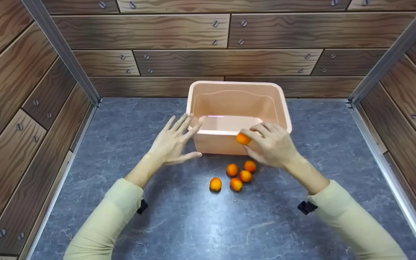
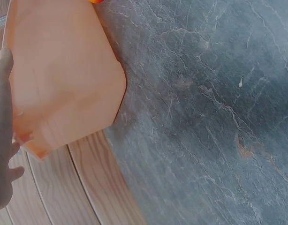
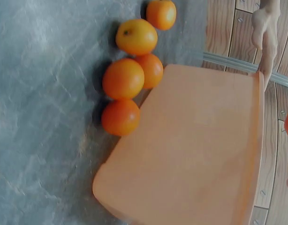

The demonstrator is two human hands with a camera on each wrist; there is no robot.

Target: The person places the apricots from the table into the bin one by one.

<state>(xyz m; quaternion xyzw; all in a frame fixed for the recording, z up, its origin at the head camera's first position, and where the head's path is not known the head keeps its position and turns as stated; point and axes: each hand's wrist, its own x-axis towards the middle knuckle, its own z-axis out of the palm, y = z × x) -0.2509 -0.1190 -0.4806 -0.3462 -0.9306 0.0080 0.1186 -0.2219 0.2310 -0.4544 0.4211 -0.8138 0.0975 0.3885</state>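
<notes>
A pink plastic bin [image 1: 215,142] stands in front of the back wall, its open top facing up. Just over its front rim, my right hand [image 1: 274,144] pinches an orange [image 1: 243,138] between thumb and fingers. At the bin's left side my left hand [image 1: 173,141] has its fingers spread and holds nothing; its fingertips overlap the left rim in the head view. Several more oranges lie on the table before the bin, most in a loose cluster [image 3: 124,78] and one orange [image 1: 215,184] a little to the left. The part of the bin's floor that shows has no fruit on it.
The grey marble-patterned tabletop [image 1: 179,224] spreads around the bin. Wood-patterned panels [image 1: 179,32] rise at the back and both sides, with metal posts [image 1: 70,50] at the corners. A small black device [image 1: 307,207] sits under each sleeve cuff.
</notes>
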